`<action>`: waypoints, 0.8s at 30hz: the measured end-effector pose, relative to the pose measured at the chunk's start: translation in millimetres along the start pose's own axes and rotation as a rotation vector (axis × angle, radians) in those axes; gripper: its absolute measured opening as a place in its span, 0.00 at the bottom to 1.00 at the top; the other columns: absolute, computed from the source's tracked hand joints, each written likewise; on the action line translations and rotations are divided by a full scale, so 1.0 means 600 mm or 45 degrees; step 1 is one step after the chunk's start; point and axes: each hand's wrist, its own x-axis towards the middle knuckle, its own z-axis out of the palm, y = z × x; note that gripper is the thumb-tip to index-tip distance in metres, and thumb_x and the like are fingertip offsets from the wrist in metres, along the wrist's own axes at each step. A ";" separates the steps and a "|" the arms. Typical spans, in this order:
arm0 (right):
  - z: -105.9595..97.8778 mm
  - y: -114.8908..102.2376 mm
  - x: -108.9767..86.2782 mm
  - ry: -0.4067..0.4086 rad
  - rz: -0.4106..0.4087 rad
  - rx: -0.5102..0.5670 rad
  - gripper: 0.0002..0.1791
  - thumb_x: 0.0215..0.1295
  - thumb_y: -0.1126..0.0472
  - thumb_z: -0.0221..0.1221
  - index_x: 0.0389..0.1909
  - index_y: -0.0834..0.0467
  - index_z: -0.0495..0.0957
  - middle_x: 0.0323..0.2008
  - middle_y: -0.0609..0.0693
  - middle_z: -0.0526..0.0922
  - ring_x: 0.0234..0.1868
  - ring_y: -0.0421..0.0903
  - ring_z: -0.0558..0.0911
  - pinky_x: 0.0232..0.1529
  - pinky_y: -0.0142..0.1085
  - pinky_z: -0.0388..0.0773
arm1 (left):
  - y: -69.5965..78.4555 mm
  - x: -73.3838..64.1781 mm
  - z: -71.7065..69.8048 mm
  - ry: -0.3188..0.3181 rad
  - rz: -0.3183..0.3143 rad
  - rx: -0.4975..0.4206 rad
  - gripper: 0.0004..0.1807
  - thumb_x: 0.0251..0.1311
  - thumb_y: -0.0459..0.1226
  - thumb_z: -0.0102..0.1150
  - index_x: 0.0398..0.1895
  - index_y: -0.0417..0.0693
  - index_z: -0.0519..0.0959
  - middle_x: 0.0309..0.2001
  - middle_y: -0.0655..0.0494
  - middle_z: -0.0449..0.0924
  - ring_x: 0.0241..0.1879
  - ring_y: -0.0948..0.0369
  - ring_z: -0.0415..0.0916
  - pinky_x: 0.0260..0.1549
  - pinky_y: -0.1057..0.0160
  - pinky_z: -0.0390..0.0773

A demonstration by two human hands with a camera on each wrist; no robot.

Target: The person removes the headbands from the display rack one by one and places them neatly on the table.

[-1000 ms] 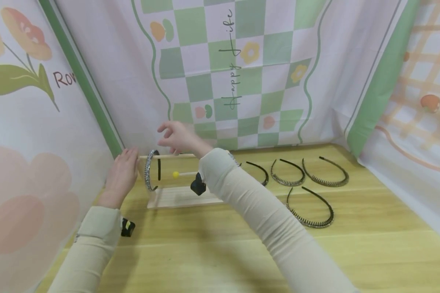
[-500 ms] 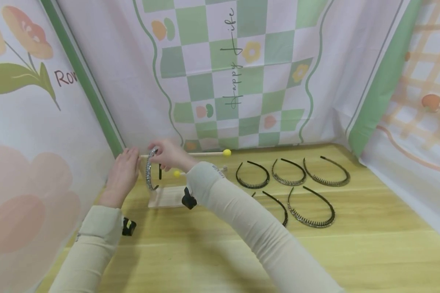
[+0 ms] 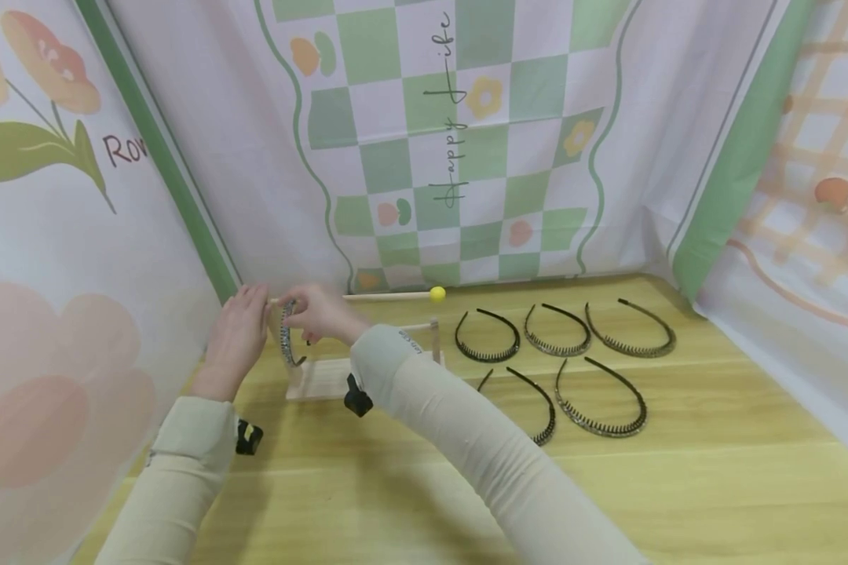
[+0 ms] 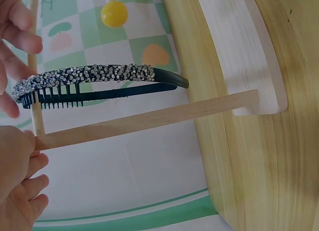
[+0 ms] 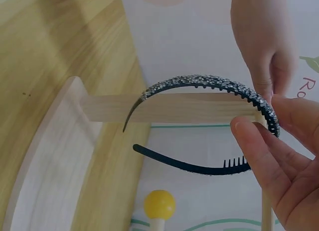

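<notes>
A rhinestone-covered black headband with comb teeth [image 3: 286,337] hangs over the top rod [image 3: 389,297] of a small wooden rack [image 4: 149,122], near its left end. My right hand [image 3: 325,314] is at the headband's upper part. In the right wrist view, the thumb lies on the inner side of the headband [image 5: 199,80] and the other fingers on the outer side, pinching it. My left hand [image 3: 233,341] holds the top end of the rack's left upright, its fingers curled around there in the left wrist view. My right hand hides part of the lower rod.
Several more toothed headbands lie on the wooden table [image 3: 714,471] to the right, among them a black one [image 3: 487,357] and a brownish one [image 3: 639,351]. A yellow ball [image 3: 437,294] caps the top rod's right end. Printed curtains [image 3: 254,157] stand behind and at both sides.
My right hand has come down and left from above the rod to the headband, and now pinches it. The headband has turned slightly. My left hand stays at the rack's upright.
</notes>
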 end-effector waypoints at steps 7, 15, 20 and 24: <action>0.000 0.006 0.002 0.050 0.007 0.013 0.15 0.60 0.68 0.60 0.48 0.63 0.76 0.26 0.56 0.78 0.27 0.56 0.81 0.23 0.34 0.82 | 0.000 -0.001 0.001 0.019 0.009 0.007 0.15 0.67 0.29 0.43 0.53 0.27 0.66 0.54 0.31 0.68 0.56 0.39 0.62 0.59 0.42 0.59; -0.010 0.008 -0.004 0.088 -0.016 0.016 0.11 0.60 0.69 0.59 0.44 0.64 0.77 0.26 0.51 0.77 0.23 0.51 0.81 0.25 0.36 0.82 | 0.002 -0.004 -0.002 -0.002 -0.003 0.011 0.18 0.67 0.29 0.43 0.57 0.26 0.64 0.57 0.29 0.65 0.59 0.37 0.58 0.61 0.42 0.54; -0.027 0.005 -0.011 0.110 -0.025 0.008 0.11 0.61 0.68 0.59 0.45 0.64 0.77 0.27 0.52 0.76 0.23 0.48 0.81 0.25 0.33 0.82 | 0.001 -0.002 -0.001 0.002 -0.002 -0.007 0.17 0.68 0.30 0.42 0.56 0.27 0.64 0.56 0.30 0.66 0.57 0.38 0.60 0.60 0.42 0.56; -0.044 0.002 -0.018 0.111 -0.044 0.007 0.10 0.61 0.67 0.59 0.44 0.62 0.77 0.28 0.51 0.78 0.25 0.52 0.82 0.24 0.33 0.82 | 0.001 -0.001 -0.001 0.001 -0.001 -0.014 0.16 0.68 0.30 0.42 0.54 0.27 0.65 0.55 0.31 0.67 0.56 0.39 0.61 0.60 0.42 0.57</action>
